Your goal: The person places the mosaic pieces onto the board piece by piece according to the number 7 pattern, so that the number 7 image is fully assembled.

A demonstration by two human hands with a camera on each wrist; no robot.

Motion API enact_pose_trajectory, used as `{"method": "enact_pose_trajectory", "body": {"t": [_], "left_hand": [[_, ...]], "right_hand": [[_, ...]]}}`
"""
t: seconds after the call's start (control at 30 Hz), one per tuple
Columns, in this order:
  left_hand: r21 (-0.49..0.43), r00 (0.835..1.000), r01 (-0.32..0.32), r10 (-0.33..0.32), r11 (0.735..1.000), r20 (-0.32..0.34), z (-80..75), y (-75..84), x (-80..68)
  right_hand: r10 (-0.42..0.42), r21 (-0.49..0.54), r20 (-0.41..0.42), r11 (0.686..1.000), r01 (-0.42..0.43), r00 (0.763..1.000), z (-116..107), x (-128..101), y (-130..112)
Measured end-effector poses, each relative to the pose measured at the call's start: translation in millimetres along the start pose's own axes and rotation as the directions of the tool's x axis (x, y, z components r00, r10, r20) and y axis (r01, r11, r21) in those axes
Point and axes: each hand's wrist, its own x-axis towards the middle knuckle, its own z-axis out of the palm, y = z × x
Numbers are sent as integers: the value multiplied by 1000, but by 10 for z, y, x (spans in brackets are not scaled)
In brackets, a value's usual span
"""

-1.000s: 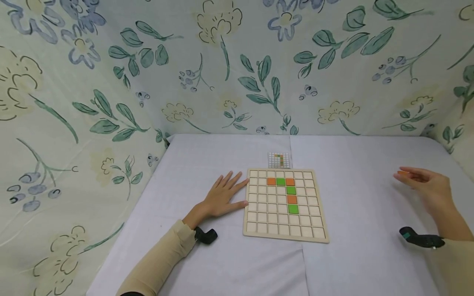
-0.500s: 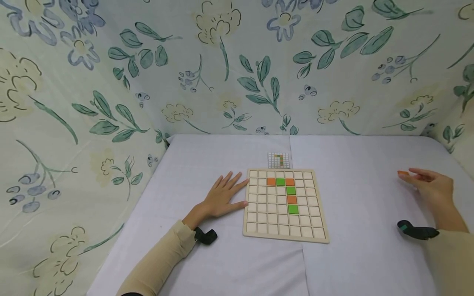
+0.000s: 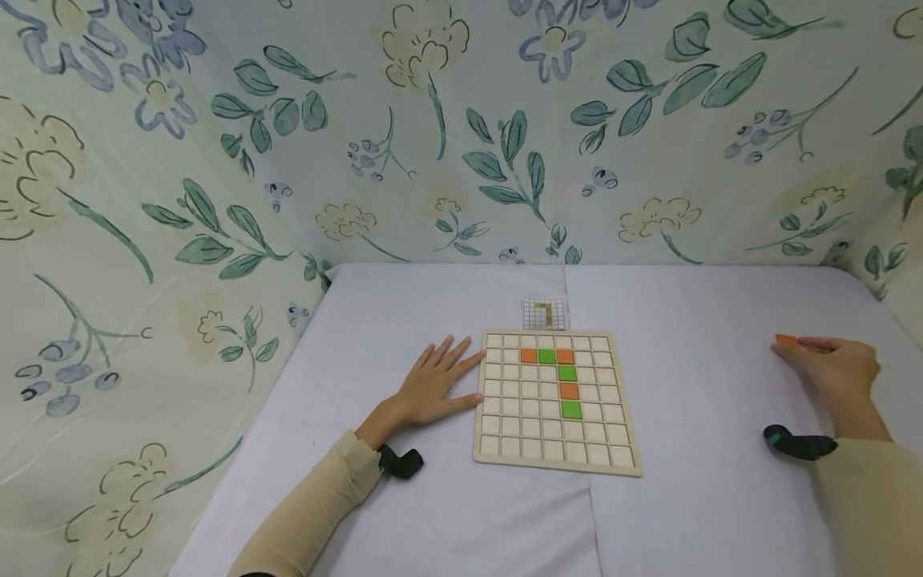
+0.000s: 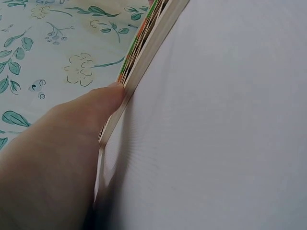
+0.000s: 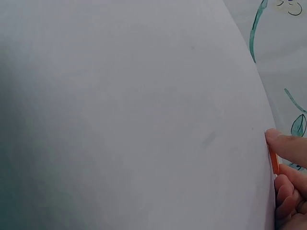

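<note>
No readable text, labels, brands or numbers appear anywhere; the small pattern card behind the wooden grid board shows only coloured squares.

A table covered in a plain white cloth filled the lower part of the scene, with a faint seam running down the cloth. A small printed card showing a coloured grid pattern lay flat toward the far side. Behind and to both sides hung a pale fabric backdrop printed with green leaves, blue flowers and yellow blossoms.
</note>
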Motion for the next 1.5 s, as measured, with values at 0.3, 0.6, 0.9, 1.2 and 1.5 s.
{"method": "enact_pose_trajectory", "body": {"t": [0.3,0.6,0.9,1.2,1.5], "left_hand": [[15,1000,1,-2,1000,6,21,-15,6],[7,1000,-3,3,1000,-1,21,-15,-2],[15,1000,-2,3,1000,-6,30,-23,8],[13,1000,3,-3,1000,6,16,-16,8],[18,1000,6,-6,1000,11,17,-19,8]], "right_hand": [[-33,-122,-18,992,31,999,38,45,9],[-124,-132,20,983,126,992,19,40,56],[-166,-104,55,980,171,985,-41,63,124],[-265,-90,85,958,272,960,-79,-49,116],[-400,-144,113,899,413,910,-28,-309,-34]]}}
